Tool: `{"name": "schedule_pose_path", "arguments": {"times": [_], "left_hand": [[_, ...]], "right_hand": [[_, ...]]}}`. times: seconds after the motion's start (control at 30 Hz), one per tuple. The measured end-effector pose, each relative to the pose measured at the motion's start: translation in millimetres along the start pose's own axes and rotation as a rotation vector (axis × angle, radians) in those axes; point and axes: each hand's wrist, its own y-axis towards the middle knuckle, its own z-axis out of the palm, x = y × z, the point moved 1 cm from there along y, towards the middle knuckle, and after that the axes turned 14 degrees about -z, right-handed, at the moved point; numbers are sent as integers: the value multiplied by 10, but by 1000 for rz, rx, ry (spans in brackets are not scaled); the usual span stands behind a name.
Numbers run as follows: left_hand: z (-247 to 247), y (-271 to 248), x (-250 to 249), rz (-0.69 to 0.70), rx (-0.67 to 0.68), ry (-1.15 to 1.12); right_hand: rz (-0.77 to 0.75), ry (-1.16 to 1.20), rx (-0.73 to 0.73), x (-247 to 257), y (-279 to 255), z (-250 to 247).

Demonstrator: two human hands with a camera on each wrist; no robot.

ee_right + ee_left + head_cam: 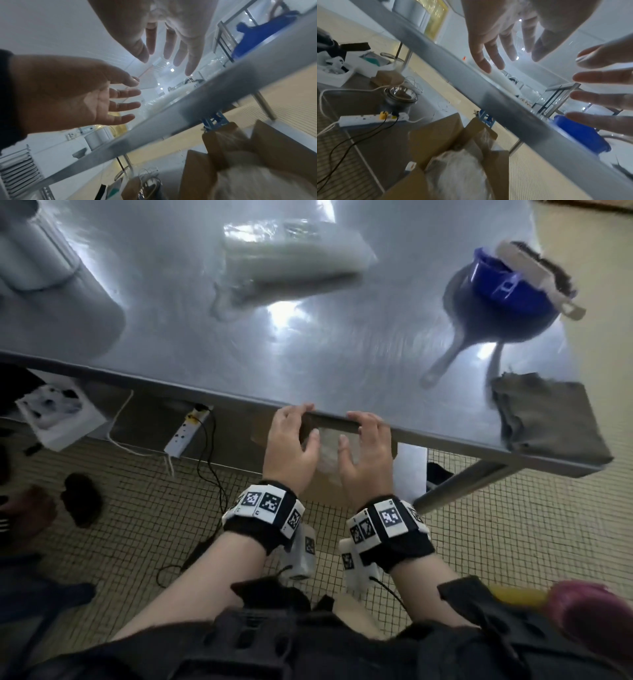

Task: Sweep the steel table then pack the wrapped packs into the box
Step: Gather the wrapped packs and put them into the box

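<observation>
Both hands hover over the front edge of the steel table, palms facing each other, fingers spread and holding nothing. My left hand and right hand are a short gap apart. Directly beneath them an open cardboard box stands under the table, with a clear-wrapped pack lying inside. Another wrapped pack lies on the tabletop, far centre. A blue dustpan holding a white-handled brush stands on the table at the right.
A folded grey-brown cloth lies at the table's right front corner. White rolls stand at the far left. Under the table are a power strip with cables, a white tray and a metal bowl.
</observation>
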Motion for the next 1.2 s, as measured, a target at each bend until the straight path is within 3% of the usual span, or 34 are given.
{"name": "schedule_pose_path", "arguments": {"times": [0.2, 0.43, 0.63, 0.8, 0.97, 1.2], "left_hand": [[-356, 472, -368, 59, -79, 20], [-633, 1627, -476, 156, -155, 36], [-760, 2885, -502, 272, -100, 192], [-744, 3973, -553, 325, -38, 343], [-689, 4692, -509, 198, 64, 714], [-645, 5096, -171, 4, 282, 845]], "right_hand": [[-105, 28, 4, 299, 774, -77], [-117, 9, 12, 157, 1881, 461], [73, -78, 132, -91, 2810, 1009], [344, -294, 245, -438, 3536, 1349], [714, -425, 423, -738, 3798, 1573], [789, -353, 535, -794, 3982, 1817]]}}
